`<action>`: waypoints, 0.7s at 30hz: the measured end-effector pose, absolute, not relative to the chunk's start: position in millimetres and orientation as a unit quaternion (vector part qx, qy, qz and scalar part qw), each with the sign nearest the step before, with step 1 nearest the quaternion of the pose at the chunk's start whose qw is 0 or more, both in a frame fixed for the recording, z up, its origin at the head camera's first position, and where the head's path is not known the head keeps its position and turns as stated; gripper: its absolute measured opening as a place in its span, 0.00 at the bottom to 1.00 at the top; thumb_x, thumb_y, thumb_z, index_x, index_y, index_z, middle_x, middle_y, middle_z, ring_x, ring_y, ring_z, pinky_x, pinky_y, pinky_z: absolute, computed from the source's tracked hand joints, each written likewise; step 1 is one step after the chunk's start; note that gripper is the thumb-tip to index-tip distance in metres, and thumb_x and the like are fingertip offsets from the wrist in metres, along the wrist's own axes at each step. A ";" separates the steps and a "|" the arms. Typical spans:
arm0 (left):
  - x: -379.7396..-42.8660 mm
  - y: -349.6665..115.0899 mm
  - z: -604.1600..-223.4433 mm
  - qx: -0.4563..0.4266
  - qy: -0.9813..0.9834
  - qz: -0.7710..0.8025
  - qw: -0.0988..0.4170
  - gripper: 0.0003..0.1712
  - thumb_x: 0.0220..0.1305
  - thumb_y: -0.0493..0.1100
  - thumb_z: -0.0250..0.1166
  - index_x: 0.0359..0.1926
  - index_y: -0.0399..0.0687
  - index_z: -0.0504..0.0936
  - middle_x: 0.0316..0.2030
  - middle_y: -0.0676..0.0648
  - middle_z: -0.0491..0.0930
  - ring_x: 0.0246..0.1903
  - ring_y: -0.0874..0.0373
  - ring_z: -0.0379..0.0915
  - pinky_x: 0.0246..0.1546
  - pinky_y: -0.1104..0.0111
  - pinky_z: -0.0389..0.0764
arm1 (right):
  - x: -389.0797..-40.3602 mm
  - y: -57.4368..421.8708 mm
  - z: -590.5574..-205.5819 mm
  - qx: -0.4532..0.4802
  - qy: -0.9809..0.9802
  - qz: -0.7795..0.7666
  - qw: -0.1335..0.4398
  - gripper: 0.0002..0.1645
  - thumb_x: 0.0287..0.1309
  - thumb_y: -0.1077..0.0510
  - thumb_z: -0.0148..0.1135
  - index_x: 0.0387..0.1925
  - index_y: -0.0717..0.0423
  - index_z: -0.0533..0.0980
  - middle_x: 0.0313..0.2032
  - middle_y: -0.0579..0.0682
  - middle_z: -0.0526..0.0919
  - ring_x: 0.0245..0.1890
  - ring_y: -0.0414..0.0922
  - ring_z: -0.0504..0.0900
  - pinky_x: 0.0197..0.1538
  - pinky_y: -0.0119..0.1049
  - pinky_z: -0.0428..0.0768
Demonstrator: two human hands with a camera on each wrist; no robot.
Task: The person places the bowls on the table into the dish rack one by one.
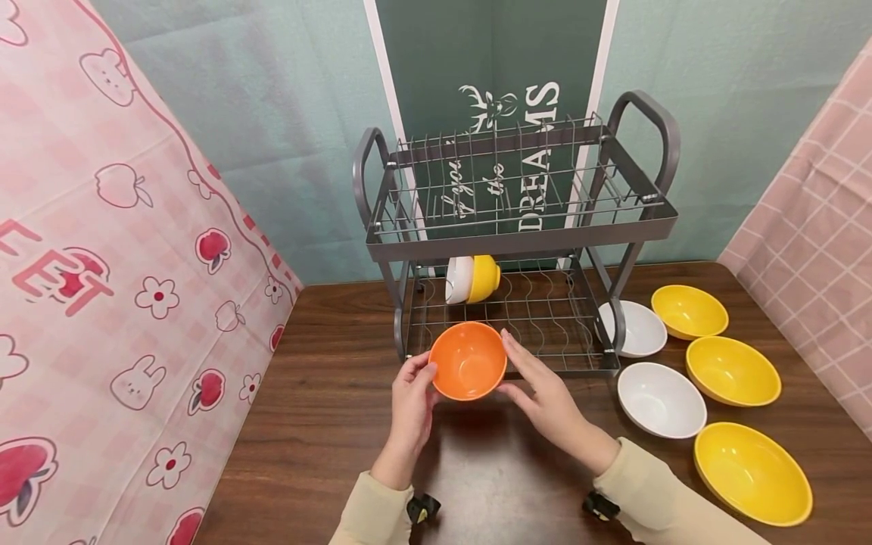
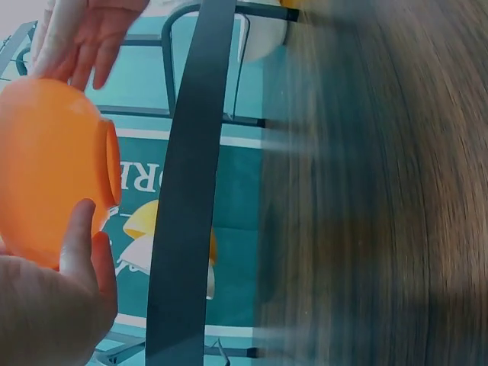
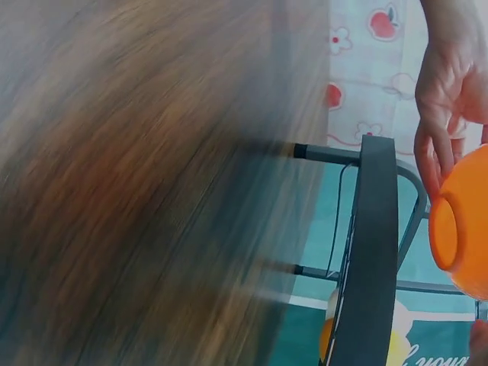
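Over the table in front of the rack, an orange bowl (image 1: 468, 362) is held up, its inside tilted toward me in the head view. My left hand (image 1: 412, 401) grips its left side, thumb at the rim and fingers behind. On the opposite side, my right hand (image 1: 548, 399) touches the bowl with extended fingers, thumb lower down. The left wrist view shows the outside of the orange bowl (image 2: 49, 168) and its foot ring. Behind it, a white bowl (image 1: 459, 280) and a yellow bowl (image 1: 485, 278) stand nested on edge in the rack's lower tier.
A grey two-tier dish rack (image 1: 521, 241) stands at the back, with wire slots and side handles. To its right on the wooden table (image 1: 300, 454) lie white bowls (image 1: 661, 400) and several yellow bowls (image 1: 752, 473). Patterned cloths hang at both sides.
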State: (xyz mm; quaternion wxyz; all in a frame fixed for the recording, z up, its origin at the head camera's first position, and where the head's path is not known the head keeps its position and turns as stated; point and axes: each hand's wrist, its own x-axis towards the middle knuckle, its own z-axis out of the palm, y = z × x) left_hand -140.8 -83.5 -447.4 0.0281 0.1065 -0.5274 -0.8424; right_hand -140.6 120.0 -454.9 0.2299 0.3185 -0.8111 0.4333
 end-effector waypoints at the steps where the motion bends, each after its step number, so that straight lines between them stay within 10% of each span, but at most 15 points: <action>1: -140.4 -82.8 -447.2 0.104 -0.522 -0.846 0.028 0.07 0.61 0.33 0.55 0.39 0.42 0.76 0.32 0.52 0.78 0.29 0.62 0.78 0.26 0.71 0.82 | -140.0 119.0 -454.8 0.305 -0.815 0.445 0.212 0.43 0.47 0.62 0.67 0.66 0.60 0.61 0.66 0.56 0.64 0.68 0.30 0.56 0.65 0.17 0.55; 11: -139.4 -74.1 -448.5 0.102 -0.475 -0.873 0.034 0.09 0.62 0.32 0.54 0.43 0.42 0.75 0.35 0.52 0.79 0.30 0.63 0.78 0.30 0.71 0.83 | -142.2 109.3 -454.5 0.247 -0.789 0.560 0.056 0.61 0.45 0.66 0.69 0.72 0.50 0.41 0.72 0.56 0.47 0.64 0.30 0.61 0.59 0.15 0.61; 21: -138.2 -69.6 -450.1 0.088 -0.477 -0.874 0.012 0.13 0.63 0.33 0.55 0.49 0.39 0.70 0.40 0.50 0.77 0.34 0.62 0.79 0.34 0.71 0.83 | -149.1 103.7 -451.5 0.246 -0.750 0.612 0.051 0.64 0.42 0.66 0.71 0.72 0.43 0.39 0.72 0.51 0.46 0.64 0.29 0.59 0.59 0.16 0.63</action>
